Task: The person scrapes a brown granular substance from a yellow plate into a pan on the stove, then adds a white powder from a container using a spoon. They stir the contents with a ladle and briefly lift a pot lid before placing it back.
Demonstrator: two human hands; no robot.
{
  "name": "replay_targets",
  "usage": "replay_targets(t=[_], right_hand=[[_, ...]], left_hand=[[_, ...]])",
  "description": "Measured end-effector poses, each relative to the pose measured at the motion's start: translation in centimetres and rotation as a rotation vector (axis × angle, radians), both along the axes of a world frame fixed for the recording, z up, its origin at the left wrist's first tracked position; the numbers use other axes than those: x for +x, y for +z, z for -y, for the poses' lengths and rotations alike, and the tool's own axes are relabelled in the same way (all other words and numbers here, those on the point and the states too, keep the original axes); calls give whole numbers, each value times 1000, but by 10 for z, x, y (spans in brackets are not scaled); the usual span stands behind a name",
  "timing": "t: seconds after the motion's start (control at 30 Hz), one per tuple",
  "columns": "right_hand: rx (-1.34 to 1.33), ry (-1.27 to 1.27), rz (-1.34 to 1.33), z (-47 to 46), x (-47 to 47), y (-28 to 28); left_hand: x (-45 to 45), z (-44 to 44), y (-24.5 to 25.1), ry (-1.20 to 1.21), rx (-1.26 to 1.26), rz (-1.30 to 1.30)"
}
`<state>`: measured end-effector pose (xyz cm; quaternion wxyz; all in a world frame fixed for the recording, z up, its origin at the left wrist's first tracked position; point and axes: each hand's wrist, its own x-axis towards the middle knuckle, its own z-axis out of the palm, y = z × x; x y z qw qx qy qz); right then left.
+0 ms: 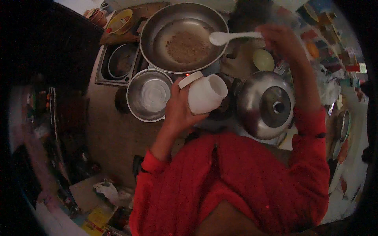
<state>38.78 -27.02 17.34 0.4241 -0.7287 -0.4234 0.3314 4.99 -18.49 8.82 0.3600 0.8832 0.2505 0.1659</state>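
My left hand (178, 110) grips a white wide-mouthed jar (203, 96), tilted with its open mouth to the upper right. A white lid (191, 79) is also held there, between the fingers beside the jar. My right hand (277, 38), somewhat blurred, holds a white spoon (221, 38) by its handle. The spoon's bowl hangs over the right side of a large metal pan (147, 38). Brown crumbly material (187, 47) lies spread on the pan's bottom. What the jar contains is hidden.
A metal basin (149, 96) stands left of the jar. Right of it is a domed metal lid or pot (251, 103), with a pale green round object (263, 60) behind. A sink (102, 73) holds a metal bowl (116, 65). A yellow basket (120, 22) sits at the back left.
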Motion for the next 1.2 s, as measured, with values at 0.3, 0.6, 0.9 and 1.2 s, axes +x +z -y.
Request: replay_targets(t=[0.3, 0.6, 0.9, 1.2], right_hand=[[-187, 215, 587, -138, 47, -70], [-18, 220, 198, -43, -29, 15], [226, 634, 648, -11, -122, -19], [11, 756, 543, 2, -136, -54]], left_hand=[[-25, -6, 3, 187, 3, -54], [-22, -12, -4, 187, 9, 25], [-10, 6, 9, 83, 14, 49], [-12, 17, 8, 49, 76, 9]])
